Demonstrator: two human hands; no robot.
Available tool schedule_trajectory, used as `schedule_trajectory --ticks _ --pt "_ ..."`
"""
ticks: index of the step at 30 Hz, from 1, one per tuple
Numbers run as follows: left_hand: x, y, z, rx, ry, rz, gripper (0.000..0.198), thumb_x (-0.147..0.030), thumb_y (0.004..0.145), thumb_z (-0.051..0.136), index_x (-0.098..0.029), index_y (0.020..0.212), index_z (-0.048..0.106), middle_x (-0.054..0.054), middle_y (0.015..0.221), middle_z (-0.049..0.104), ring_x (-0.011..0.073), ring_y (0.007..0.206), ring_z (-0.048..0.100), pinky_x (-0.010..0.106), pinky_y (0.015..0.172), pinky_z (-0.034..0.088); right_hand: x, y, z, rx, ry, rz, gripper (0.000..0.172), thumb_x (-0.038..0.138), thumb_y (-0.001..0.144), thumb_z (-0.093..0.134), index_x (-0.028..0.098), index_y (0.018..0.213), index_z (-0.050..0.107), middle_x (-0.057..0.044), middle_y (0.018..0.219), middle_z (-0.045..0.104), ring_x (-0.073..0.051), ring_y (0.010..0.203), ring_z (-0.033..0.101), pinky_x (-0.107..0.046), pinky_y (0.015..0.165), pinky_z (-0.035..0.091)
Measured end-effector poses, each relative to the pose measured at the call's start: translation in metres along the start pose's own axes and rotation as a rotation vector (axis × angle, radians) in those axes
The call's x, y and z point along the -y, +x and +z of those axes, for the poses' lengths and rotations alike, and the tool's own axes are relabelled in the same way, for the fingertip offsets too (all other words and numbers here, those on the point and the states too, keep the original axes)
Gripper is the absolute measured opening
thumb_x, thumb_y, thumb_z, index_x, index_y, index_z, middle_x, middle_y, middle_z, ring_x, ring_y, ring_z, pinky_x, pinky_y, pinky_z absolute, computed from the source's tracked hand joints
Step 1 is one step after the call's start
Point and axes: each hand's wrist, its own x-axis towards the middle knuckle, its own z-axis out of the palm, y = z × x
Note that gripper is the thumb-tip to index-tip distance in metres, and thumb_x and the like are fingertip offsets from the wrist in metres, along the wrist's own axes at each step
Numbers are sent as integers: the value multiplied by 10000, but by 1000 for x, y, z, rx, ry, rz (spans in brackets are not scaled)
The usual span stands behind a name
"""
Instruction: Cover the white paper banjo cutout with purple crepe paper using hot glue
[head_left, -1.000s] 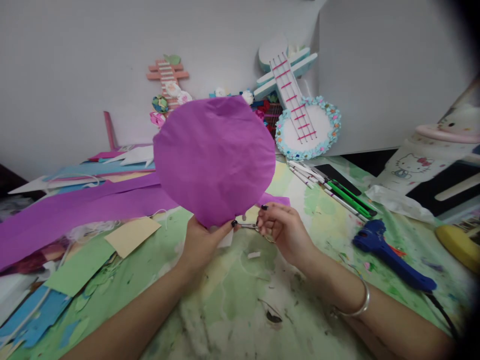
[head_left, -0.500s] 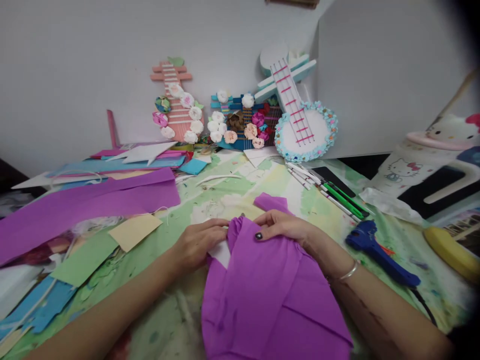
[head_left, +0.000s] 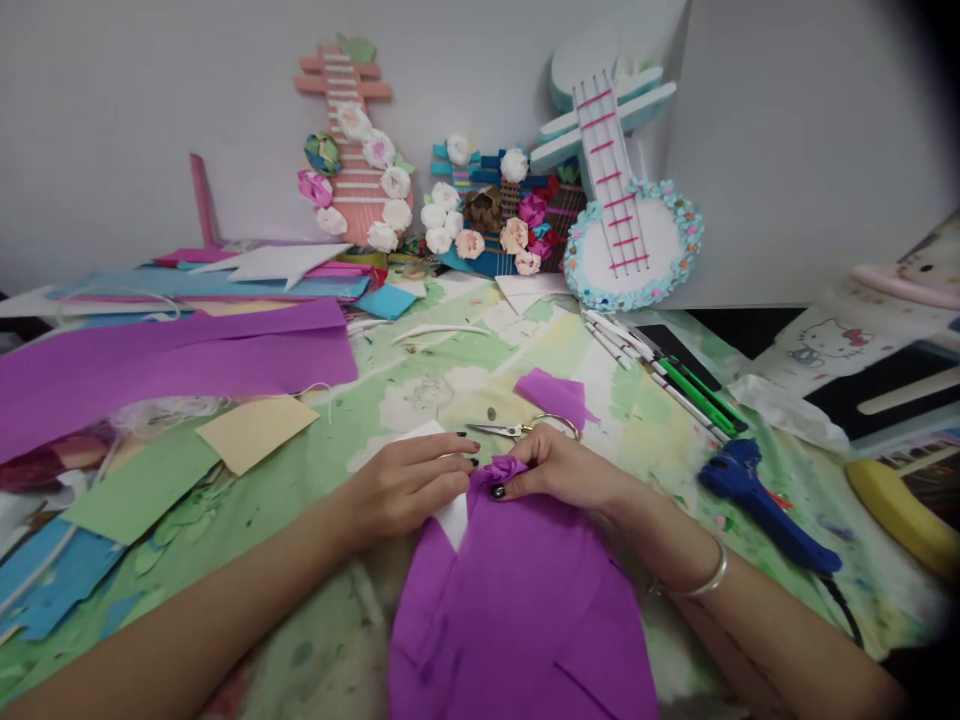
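A rounded shape covered in purple crepe paper (head_left: 517, 600) is in front of me, with a white board (head_left: 453, 522) showing at its upper left. My left hand (head_left: 401, 485) is closed over the white board, its fingertips beside the gathered paper edge. Between thumb and fingers, my right hand (head_left: 551, 465) pinches the bunched top edge of the purple crepe paper. Just beyond my right hand lie scissors (head_left: 510, 430) with gold handles, partly hidden by it. A small purple paper scrap (head_left: 553, 395) lies behind them.
On the right are a blue glue gun (head_left: 765, 510), a green cutter (head_left: 697, 395), white sticks (head_left: 611, 340) and a cup (head_left: 832, 340). Paper sheets (head_left: 165, 360) cover the left side. Decorated instrument models (head_left: 630, 240) lean against the back wall.
My right hand has shifted slightly down, gathering the paper's top edge into a tighter bunch. The scissors have come into view. The camera view has tilted down a little.
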Motion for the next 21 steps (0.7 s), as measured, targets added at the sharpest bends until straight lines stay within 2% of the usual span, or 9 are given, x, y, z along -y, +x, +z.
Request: schedule_trajectory --ticks 3,5,7,10,12,14,18,21 --pt "5 -2 1 10 9 43 96 -162 803 635 -196 796 724 119 913 743 267 1045 647 413 980 485 1 -1 5 -56 -98 -33 111 280 724 690 187 729 751 45 568 632 -86 509 490 -231 530 435" --pt "7 -3 3 12 23 76 132 -140 824 602 -193 841 722 123 940 738 258 1053 643 407 986 480 4 -3 9 -93 -188 -81 112 246 753 660 219 798 760 25 659 694 -131 627 595 -280 642 501" --pt "8 -3 4 24 56 93 152 -143 843 571 -191 851 716 124 942 737 252 1052 644 406 982 484 9 -7 13 -125 -298 -129 200 169 788 597 245 880 757 10 767 733 -174 771 659 -328 755 521" --pt "6 -2 5 69 134 108 188 -166 867 524 -183 820 705 126 909 740 253 1041 649 410 962 501 13 -15 20 -152 -473 -192 375 39 794 489 268 949 743 18 842 743 -180 834 684 -322 781 530" --pt "3 -1 6 111 184 127 211 -167 874 497 -180 818 699 127 896 740 253 1036 650 413 948 511 12 -21 26 -178 -584 -232 424 10 797 462 283 983 728 27 874 742 -166 835 688 -304 779 537" --pt "1 0 7 151 213 143 216 -161 873 488 -186 830 697 128 897 740 253 1036 650 413 942 514 9 -30 34 -226 -720 -289 404 30 824 458 270 1039 702 5 944 736 -164 873 684 -302 799 543" --pt "0 -1 9 168 173 170 195 -137 853 515 -192 845 702 136 921 735 262 1044 645 419 961 497 2 -48 56 -324 -1069 -408 373 79 896 394 128 1190 616 -120 1156 667 -211 1081 620 -372 949 506" --pt "0 -1 10 177 101 123 176 -126 834 547 -203 837 705 126 935 733 263 1055 638 430 980 478 -1 -62 72 -348 -1241 -374 410 77 903 369 46 1274 540 -173 1261 589 -258 1214 526 -431 1031 447"
